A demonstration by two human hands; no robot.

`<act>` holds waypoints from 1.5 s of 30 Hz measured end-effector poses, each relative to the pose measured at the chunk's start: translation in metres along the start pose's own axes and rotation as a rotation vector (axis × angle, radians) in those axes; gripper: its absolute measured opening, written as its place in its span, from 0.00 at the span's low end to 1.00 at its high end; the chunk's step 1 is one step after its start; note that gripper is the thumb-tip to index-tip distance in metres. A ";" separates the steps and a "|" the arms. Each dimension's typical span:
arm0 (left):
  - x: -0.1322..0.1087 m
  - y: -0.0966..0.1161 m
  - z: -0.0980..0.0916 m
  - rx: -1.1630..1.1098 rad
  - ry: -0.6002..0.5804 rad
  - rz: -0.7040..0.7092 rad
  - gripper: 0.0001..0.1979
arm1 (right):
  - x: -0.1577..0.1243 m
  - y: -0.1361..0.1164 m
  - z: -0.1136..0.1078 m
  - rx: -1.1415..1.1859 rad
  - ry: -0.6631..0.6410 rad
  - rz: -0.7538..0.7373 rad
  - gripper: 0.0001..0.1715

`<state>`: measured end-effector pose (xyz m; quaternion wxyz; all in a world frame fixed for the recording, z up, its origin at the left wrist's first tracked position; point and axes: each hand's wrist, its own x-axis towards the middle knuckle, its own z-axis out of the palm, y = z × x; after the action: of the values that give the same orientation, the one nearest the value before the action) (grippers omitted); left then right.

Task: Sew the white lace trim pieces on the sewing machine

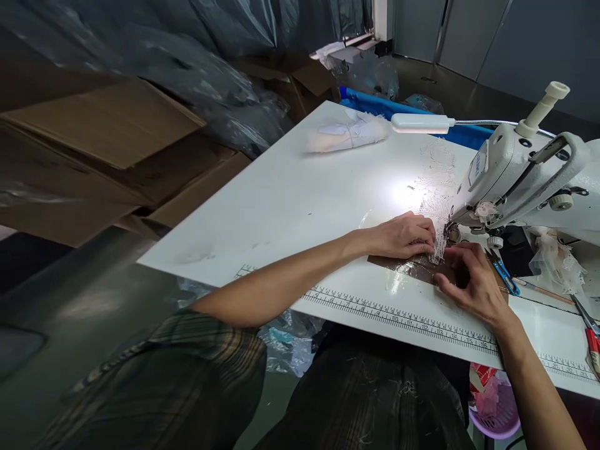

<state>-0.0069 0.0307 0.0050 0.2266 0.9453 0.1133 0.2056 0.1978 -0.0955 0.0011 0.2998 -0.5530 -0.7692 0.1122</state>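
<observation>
A strip of white lace (437,215) lies under the needle area of a white sewing machine (504,169), its near end hanging over a brown, shiny sheet (403,265) on the table. My left hand (407,236) is closed at the lace's left edge, fingers curled and pinching it just left of the presser foot. Right of the lace, my right hand (475,281) is curved with thumb and forefinger apart. Its forefinger reaches the lace's near end close to the presser foot, and the thumb rests over the brown sheet.
A lamp (419,123) lights the white table (281,206), where a tied white bundle (347,134) lies farther back. Blue thread snips (506,275), red-handled scissors (593,350) and lace scraps (555,259) sit right. A printed ruler (398,317) edges the table. Cardboard boxes (107,125) stand left; a purple basket (497,415) below.
</observation>
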 end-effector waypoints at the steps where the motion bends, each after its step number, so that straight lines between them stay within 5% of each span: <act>1: -0.001 0.001 -0.001 0.000 0.006 -0.010 0.09 | 0.001 -0.002 0.000 -0.007 -0.013 -0.010 0.22; 5: -0.002 0.005 0.000 0.047 0.053 0.018 0.09 | 0.008 -0.005 0.004 -0.040 -0.008 0.032 0.10; 11: 0.001 0.008 0.006 0.149 0.096 0.070 0.12 | 0.010 -0.003 0.006 -0.036 0.123 0.056 0.09; 15: -0.001 0.007 0.004 0.027 0.179 0.091 0.14 | 0.006 -0.004 0.007 -0.176 0.007 -0.036 0.17; 18: -0.003 0.005 0.004 0.020 0.129 0.111 0.13 | 0.004 -0.005 0.008 -0.263 -0.088 -0.115 0.21; 27: -0.006 0.000 0.018 0.307 0.052 0.179 0.12 | -0.002 -0.003 0.002 -0.074 -0.100 -0.145 0.18; 36: -0.004 0.010 0.008 0.425 0.019 0.224 0.11 | -0.002 -0.003 0.003 -0.082 -0.104 -0.127 0.18; 45: -0.004 0.011 0.006 0.488 -0.097 0.258 0.17 | 0.000 0.002 -0.005 0.145 -0.080 0.028 0.18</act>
<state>-0.0066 0.0180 0.0038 -0.0307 0.9872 0.0272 0.1541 0.2027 -0.0956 0.0043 0.3064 -0.5356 -0.7627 0.1938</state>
